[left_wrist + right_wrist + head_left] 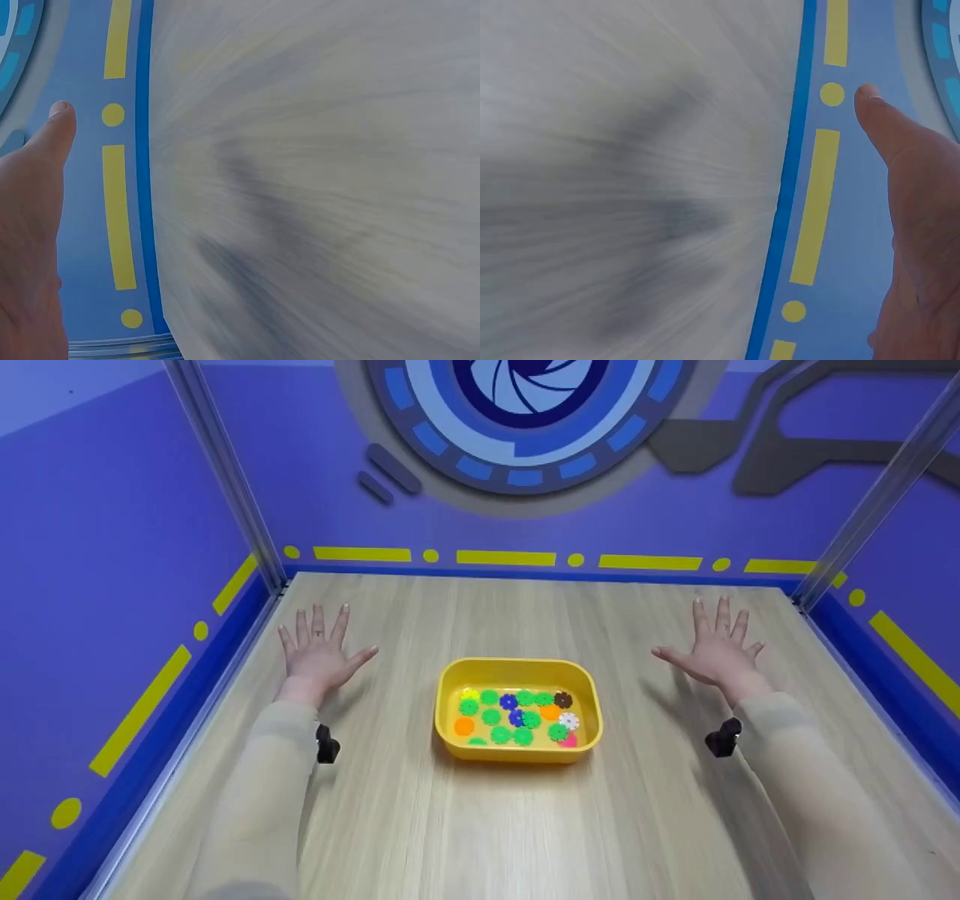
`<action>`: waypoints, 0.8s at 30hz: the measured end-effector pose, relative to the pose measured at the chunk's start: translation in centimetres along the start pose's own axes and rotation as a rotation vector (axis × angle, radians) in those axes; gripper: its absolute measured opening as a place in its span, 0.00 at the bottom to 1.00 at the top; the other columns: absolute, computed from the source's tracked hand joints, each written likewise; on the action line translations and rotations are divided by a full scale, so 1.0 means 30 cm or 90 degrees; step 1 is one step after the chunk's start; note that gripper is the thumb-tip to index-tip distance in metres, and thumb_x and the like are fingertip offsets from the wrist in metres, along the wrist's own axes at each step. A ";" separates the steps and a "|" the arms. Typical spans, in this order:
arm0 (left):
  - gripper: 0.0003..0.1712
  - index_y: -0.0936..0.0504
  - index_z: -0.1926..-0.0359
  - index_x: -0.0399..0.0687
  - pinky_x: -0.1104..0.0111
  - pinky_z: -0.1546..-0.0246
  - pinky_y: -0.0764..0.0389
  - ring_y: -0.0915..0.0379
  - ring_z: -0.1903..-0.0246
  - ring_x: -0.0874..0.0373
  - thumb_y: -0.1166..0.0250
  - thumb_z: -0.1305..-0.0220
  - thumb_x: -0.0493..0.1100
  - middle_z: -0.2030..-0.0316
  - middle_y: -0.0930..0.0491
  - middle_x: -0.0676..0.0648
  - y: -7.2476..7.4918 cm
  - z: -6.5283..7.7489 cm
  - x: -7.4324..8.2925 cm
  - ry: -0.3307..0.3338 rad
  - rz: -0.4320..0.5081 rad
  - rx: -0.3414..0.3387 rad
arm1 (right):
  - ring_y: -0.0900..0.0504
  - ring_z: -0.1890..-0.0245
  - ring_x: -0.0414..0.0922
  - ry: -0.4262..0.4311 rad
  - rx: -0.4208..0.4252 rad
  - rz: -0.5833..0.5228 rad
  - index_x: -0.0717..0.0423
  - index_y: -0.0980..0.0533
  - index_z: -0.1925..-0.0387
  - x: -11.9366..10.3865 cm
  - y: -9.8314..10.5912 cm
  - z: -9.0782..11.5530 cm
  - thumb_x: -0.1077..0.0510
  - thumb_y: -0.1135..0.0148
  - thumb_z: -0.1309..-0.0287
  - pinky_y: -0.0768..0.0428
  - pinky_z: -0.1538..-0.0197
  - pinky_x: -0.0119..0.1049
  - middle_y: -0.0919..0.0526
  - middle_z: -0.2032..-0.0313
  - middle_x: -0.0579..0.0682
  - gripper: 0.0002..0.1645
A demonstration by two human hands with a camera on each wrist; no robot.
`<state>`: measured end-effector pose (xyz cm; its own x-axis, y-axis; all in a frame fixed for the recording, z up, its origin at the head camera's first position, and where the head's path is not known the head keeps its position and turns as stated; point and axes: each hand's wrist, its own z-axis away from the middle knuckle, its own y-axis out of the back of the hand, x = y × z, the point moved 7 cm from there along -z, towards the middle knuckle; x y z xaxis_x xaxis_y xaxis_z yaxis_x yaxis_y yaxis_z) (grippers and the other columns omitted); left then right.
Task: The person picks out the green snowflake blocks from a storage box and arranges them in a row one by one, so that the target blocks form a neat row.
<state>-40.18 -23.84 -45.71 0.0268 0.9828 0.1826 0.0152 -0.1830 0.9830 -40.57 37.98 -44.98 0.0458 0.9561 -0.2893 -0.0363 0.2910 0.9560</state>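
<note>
My left hand (316, 658) is spread over the left part of the table, fingers straight and apart, holding nothing. On the other side my right hand (718, 652) has its fingers spread too, with nothing in it. Between them sits a yellow plastic tub (517, 753), apart from both hands. Several small notched discs lie in it: green ones (501, 734), a dark blue one (508, 702), an orange one (464, 726), a white one (569, 721) and a brown one (562, 700). In each wrist view the thumb shows, while most fingers are out of frame.
The wood-grain table (517, 840) is bounded by blue panels at the back (300, 472) and on both sides. Metal posts (232, 472) stand at the back corners. A small black device (327, 745) is at the left wrist, and another (724, 738) at the right.
</note>
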 end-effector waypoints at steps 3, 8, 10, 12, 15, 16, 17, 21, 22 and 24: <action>0.56 0.65 0.16 0.57 0.28 0.28 0.80 0.83 0.21 0.30 0.54 0.31 0.78 0.19 0.73 0.31 0.000 -0.004 0.011 -0.001 0.006 0.005 | 0.88 0.28 0.76 0.006 -0.002 -0.012 0.51 0.75 0.19 -0.017 -0.005 0.001 0.13 0.48 0.46 0.70 0.42 0.91 0.92 0.25 0.63 0.77; 0.56 0.66 0.17 0.58 0.29 0.27 0.79 0.83 0.21 0.30 0.53 0.31 0.78 0.19 0.75 0.32 -0.014 -0.010 0.035 -0.007 0.020 0.013 | 0.87 0.27 0.75 0.007 0.005 -0.032 0.50 0.75 0.19 -0.050 -0.018 0.010 0.14 0.48 0.46 0.67 0.40 0.90 0.92 0.25 0.60 0.76; 0.57 0.67 0.17 0.58 0.29 0.27 0.80 0.84 0.21 0.31 0.54 0.31 0.79 0.19 0.76 0.33 -0.022 -0.010 0.048 -0.007 0.026 0.011 | 0.86 0.26 0.73 0.004 0.012 -0.048 0.49 0.75 0.19 -0.064 -0.025 0.015 0.14 0.48 0.45 0.68 0.38 0.89 0.92 0.24 0.59 0.76; 0.57 0.67 0.17 0.58 0.29 0.27 0.80 0.84 0.21 0.31 0.54 0.31 0.79 0.19 0.77 0.34 -0.026 -0.006 0.062 -0.008 0.038 0.011 | 0.86 0.25 0.72 0.004 0.017 -0.068 0.48 0.76 0.19 -0.080 -0.038 0.019 0.15 0.47 0.45 0.69 0.37 0.88 0.92 0.24 0.57 0.75; 0.57 0.68 0.17 0.59 0.30 0.27 0.82 0.85 0.21 0.32 0.54 0.31 0.78 0.19 0.77 0.34 -0.032 0.004 0.082 -0.008 0.069 0.011 | 0.85 0.24 0.72 0.007 0.017 -0.104 0.46 0.76 0.19 -0.105 -0.061 0.025 0.15 0.47 0.45 0.70 0.35 0.86 0.92 0.24 0.56 0.75; 0.56 0.68 0.17 0.59 0.30 0.27 0.82 0.85 0.21 0.32 0.54 0.31 0.78 0.19 0.77 0.34 -0.033 0.007 0.089 -0.009 0.081 0.012 | 0.85 0.24 0.72 0.008 0.016 -0.116 0.46 0.76 0.19 -0.115 -0.069 0.027 0.15 0.46 0.45 0.69 0.35 0.86 0.91 0.24 0.56 0.75; 0.56 0.69 0.17 0.59 0.30 0.27 0.82 0.85 0.21 0.32 0.54 0.31 0.78 0.19 0.78 0.35 -0.035 0.009 0.096 -0.010 0.093 0.012 | 0.84 0.24 0.72 0.010 0.015 -0.127 0.46 0.76 0.19 -0.126 -0.075 0.029 0.16 0.46 0.45 0.68 0.34 0.86 0.91 0.24 0.57 0.75; 0.57 0.71 0.17 0.61 0.31 0.26 0.81 0.85 0.20 0.33 0.55 0.31 0.79 0.19 0.78 0.36 -0.041 0.018 0.126 -0.008 0.146 0.006 | 0.82 0.23 0.71 0.016 0.023 -0.177 0.46 0.75 0.18 -0.169 -0.093 0.042 0.18 0.45 0.43 0.66 0.32 0.85 0.88 0.22 0.59 0.73; 0.57 0.71 0.17 0.61 0.31 0.26 0.81 0.85 0.20 0.33 0.55 0.32 0.80 0.19 0.78 0.37 -0.042 0.020 0.135 -0.008 0.164 0.004 | 0.81 0.22 0.71 0.018 0.028 -0.189 0.46 0.74 0.18 -0.180 -0.096 0.046 0.18 0.45 0.42 0.65 0.32 0.84 0.87 0.22 0.59 0.73; 0.58 0.72 0.18 0.63 0.32 0.24 0.79 0.86 0.20 0.34 0.56 0.33 0.81 0.19 0.79 0.39 -0.046 0.027 0.153 -0.004 0.212 -0.002 | 0.79 0.22 0.71 0.021 0.038 -0.215 0.45 0.73 0.18 -0.199 -0.103 0.056 0.20 0.44 0.41 0.63 0.31 0.84 0.85 0.21 0.59 0.71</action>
<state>-39.27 -19.10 -46.23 0.0363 0.8690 0.4936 0.0018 -0.4939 0.8695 -39.06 31.32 -46.14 0.0133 0.8074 -0.5898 0.0343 0.5892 0.8073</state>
